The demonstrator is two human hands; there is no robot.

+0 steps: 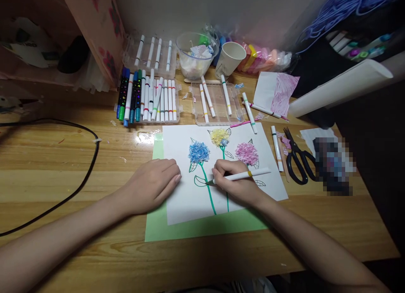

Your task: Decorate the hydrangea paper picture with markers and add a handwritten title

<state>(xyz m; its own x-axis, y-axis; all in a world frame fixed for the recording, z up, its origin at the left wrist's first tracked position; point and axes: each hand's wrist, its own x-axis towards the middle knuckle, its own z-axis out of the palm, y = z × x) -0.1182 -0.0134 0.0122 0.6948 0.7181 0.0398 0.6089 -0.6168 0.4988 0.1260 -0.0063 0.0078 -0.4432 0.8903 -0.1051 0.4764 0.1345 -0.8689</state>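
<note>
The flat, wood-grained desk [63, 170] carries a green sheet [158, 232], partly covered by a smooth white sheet [186, 206]. The left hand [155, 185] lies palm-down across its edge, fingers bent and released; the right hand's [236, 179] fingers grasp a slim cylindrical marker [242, 175] below a ruffled blue bloom [199, 151], tip near a curved leaf outline [200, 181].

Wooden table [50, 170], dim grey wall [218, 8]
</note>
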